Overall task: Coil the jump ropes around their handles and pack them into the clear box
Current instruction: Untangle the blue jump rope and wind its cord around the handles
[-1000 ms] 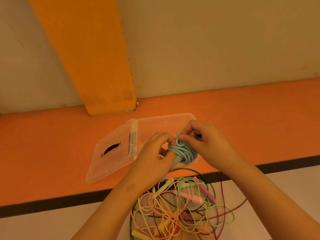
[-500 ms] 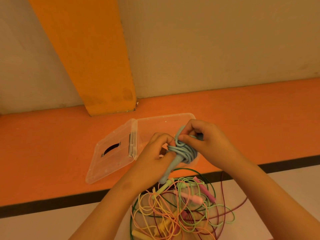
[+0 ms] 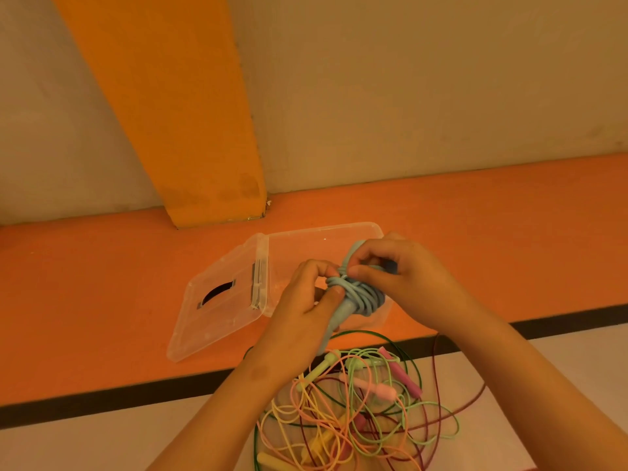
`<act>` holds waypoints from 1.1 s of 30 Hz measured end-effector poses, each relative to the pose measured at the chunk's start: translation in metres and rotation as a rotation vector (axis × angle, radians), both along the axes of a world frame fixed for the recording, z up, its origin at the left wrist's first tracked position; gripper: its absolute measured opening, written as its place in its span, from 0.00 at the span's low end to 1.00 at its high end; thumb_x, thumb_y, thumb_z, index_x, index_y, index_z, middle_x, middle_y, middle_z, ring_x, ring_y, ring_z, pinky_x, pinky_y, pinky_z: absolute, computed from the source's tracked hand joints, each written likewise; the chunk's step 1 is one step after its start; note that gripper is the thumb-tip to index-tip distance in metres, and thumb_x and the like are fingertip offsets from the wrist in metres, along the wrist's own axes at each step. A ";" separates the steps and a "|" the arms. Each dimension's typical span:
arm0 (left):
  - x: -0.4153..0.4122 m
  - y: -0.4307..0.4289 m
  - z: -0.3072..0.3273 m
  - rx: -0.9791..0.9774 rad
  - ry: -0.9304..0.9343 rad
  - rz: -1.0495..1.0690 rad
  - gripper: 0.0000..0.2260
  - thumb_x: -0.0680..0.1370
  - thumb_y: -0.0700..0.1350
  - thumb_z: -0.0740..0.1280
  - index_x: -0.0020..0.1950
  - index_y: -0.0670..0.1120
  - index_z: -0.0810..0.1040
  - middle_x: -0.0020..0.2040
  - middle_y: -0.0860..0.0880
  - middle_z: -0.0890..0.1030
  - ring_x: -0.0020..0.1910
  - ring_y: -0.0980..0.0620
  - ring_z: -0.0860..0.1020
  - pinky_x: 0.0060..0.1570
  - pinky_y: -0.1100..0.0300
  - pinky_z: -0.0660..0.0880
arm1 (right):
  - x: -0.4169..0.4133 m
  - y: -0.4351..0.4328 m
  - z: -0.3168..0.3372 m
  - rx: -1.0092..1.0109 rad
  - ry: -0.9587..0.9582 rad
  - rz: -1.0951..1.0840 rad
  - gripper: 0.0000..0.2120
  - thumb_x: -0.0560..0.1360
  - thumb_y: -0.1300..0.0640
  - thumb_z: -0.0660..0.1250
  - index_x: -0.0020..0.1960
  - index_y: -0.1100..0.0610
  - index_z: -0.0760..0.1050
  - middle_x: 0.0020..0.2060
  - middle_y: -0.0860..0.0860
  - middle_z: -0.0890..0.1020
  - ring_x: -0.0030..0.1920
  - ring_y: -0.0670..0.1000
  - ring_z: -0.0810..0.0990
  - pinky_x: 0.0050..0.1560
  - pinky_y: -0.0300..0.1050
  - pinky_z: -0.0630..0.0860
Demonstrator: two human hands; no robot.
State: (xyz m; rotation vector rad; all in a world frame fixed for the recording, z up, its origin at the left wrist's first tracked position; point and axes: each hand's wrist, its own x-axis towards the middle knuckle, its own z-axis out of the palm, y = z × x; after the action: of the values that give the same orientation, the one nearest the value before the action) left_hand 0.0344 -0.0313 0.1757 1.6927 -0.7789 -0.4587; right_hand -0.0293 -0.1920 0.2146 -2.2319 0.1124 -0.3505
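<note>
Nearest: loose tangle of jump ropes (image 3: 356,413) (green, yellow, pink, maroon cords, handles mixed in) on the white surface. No change over the last second; none of these is coiled yet.

Just beyond, both forearms reach in from the near edge and converge above the black line.

Change noted: the blue handle (image 3: 341,311) sticks out further below the left hand (image 3: 302,311) than a second ago, its tip now pointing down toward the tangle. The right hand (image 3: 407,277) has gone from hooking a loop at the top of the bundle to pinching it tight against the wraps. Judgement: winding of the blue jump rope (image 3: 365,295) is essentially finished and the last loop is being secured. Packing comes next.

Hand pose: the left hand is closed around the handle, thumb pressing on the lowest wraps, wrist angled up and right. The right hand comes in from the right, palm down, thumb and forefinger pinching the cord at the top of the coil, the other fingers curled behind. Neither hand is free.

Location: the blue bundle is held in the air over the near right part of the clear box (image 3: 323,231), not yet inside. No rope shows in the box.

Further left: the lid (image 3: 217,314) lies folded open on the orange strip.

Farthest: wall and orange pillar (image 3: 190,130).
</note>
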 end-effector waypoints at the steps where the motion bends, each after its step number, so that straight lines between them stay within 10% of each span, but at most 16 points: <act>1: 0.000 0.000 0.001 -0.005 0.007 0.010 0.03 0.82 0.44 0.59 0.53 0.51 0.71 0.49 0.45 0.77 0.41 0.49 0.76 0.44 0.46 0.76 | 0.000 0.000 0.001 -0.008 0.006 0.010 0.06 0.72 0.54 0.70 0.39 0.44 0.77 0.37 0.48 0.74 0.44 0.43 0.71 0.46 0.40 0.67; 6: 0.000 -0.003 0.006 -0.051 0.053 0.086 0.02 0.81 0.42 0.60 0.51 0.47 0.72 0.42 0.37 0.79 0.34 0.47 0.76 0.35 0.52 0.74 | -0.003 0.001 0.004 -0.049 0.036 0.056 0.02 0.72 0.52 0.70 0.44 0.48 0.80 0.41 0.49 0.78 0.49 0.44 0.71 0.49 0.41 0.68; 12: 0.003 -0.007 0.003 -0.118 0.003 0.206 0.08 0.78 0.37 0.65 0.43 0.45 0.67 0.53 0.52 0.78 0.43 0.38 0.79 0.37 0.50 0.74 | -0.001 0.007 -0.001 -0.112 -0.011 0.012 0.08 0.69 0.54 0.74 0.47 0.50 0.79 0.41 0.42 0.77 0.51 0.47 0.71 0.50 0.44 0.69; 17: 0.008 -0.008 0.001 -0.134 -0.080 0.322 0.08 0.74 0.38 0.71 0.37 0.44 0.75 0.54 0.52 0.78 0.47 0.46 0.80 0.37 0.65 0.74 | 0.002 0.011 -0.009 -0.137 -0.075 -0.021 0.08 0.71 0.58 0.71 0.48 0.50 0.77 0.44 0.47 0.77 0.52 0.49 0.69 0.50 0.40 0.67; 33: 0.001 -0.014 0.002 -0.160 -0.135 0.306 0.14 0.71 0.38 0.74 0.46 0.58 0.81 0.68 0.57 0.72 0.65 0.61 0.72 0.54 0.63 0.77 | 0.018 0.012 -0.022 -0.141 -0.047 -0.121 0.07 0.76 0.64 0.63 0.50 0.52 0.71 0.44 0.44 0.69 0.53 0.48 0.62 0.49 0.37 0.59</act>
State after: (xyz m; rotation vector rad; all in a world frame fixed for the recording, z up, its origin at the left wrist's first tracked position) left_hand 0.0354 -0.0452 0.1777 1.6676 -0.6203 -0.0689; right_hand -0.0112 -0.1797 0.1925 -2.3604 0.2035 -0.4896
